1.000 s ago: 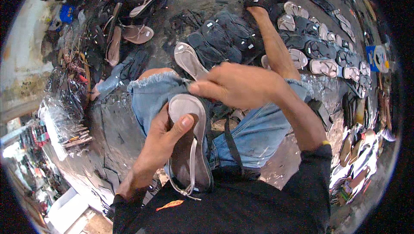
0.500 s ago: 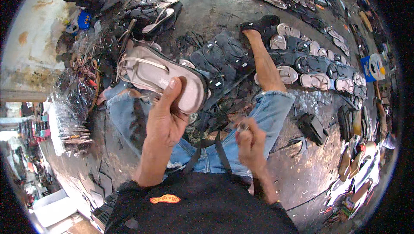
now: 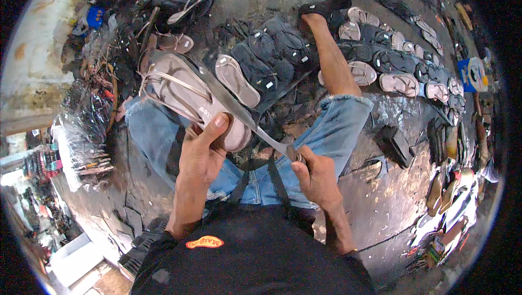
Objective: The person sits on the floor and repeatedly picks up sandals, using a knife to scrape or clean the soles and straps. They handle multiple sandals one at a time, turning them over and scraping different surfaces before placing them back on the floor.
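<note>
My left hand (image 3: 204,151) grips a pale pink sandal (image 3: 182,91) by its heel end, thumb pressed on the footbed. Thin light straps cross the sandal's front part. My right hand (image 3: 318,178) is closed around the handle end of a long grey knife-like tool (image 3: 274,142). Its flat length runs from my right fist up to the sandal and lies along the sole's right side. Whether its edge cuts into the sole cannot be seen. Just beyond, another pale pink sandal (image 3: 237,80) rests against a pile of black sandals (image 3: 277,50).
Rows of finished-looking sandals (image 3: 399,84) stand on the floor at right. A black block (image 3: 396,145) lies nearer. At left are clear plastic bags (image 3: 89,132) and a tangle of scraps. More sandals (image 3: 187,4) are heaped at the far left.
My right hand has brought the grey tool up against the sandal's side. The sandal has shifted slightly left, uncovering the pink sandal beyond it.
</note>
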Demonstrator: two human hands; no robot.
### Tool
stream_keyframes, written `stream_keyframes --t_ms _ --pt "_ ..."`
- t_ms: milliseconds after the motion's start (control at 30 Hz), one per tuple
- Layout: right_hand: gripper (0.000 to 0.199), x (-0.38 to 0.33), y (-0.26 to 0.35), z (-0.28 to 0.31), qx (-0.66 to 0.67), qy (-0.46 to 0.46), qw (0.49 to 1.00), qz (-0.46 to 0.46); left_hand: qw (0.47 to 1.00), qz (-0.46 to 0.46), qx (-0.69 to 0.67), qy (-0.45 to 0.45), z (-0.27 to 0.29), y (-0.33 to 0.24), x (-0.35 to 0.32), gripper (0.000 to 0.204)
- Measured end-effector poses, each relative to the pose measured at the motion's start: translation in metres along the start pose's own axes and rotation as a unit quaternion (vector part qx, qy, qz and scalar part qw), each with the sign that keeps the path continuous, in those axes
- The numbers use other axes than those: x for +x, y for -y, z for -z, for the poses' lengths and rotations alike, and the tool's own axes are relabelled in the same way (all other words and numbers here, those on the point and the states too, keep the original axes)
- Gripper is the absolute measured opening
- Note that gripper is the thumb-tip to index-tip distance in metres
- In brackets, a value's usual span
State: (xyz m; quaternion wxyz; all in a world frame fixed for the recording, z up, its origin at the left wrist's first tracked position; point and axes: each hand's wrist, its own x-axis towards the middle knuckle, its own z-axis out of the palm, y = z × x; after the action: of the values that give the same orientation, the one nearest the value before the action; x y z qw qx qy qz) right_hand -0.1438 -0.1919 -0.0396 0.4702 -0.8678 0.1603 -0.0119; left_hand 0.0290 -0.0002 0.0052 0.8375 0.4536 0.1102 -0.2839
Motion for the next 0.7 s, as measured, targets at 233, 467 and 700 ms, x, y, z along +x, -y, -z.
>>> stream_keyframes --t_ms 233,467,700 --pt "0.034 0.052 0.016 -0.006 0.042 0.127 0.991 0.014 0.991 0.024 0.113 -0.061 0.029 0.012 -0.008 0.051" --pt "0.025 0.126 0.042 -0.062 0.222 -0.043 0.974 0.002 0.985 0.022 0.171 0.001 0.026 -0.013 -0.013 0.051" --pt "0.027 0.014 0.035 -0.062 0.186 0.099 0.977 -0.007 0.974 -0.051 0.013 -0.222 0.019 0.005 -0.014 0.023"
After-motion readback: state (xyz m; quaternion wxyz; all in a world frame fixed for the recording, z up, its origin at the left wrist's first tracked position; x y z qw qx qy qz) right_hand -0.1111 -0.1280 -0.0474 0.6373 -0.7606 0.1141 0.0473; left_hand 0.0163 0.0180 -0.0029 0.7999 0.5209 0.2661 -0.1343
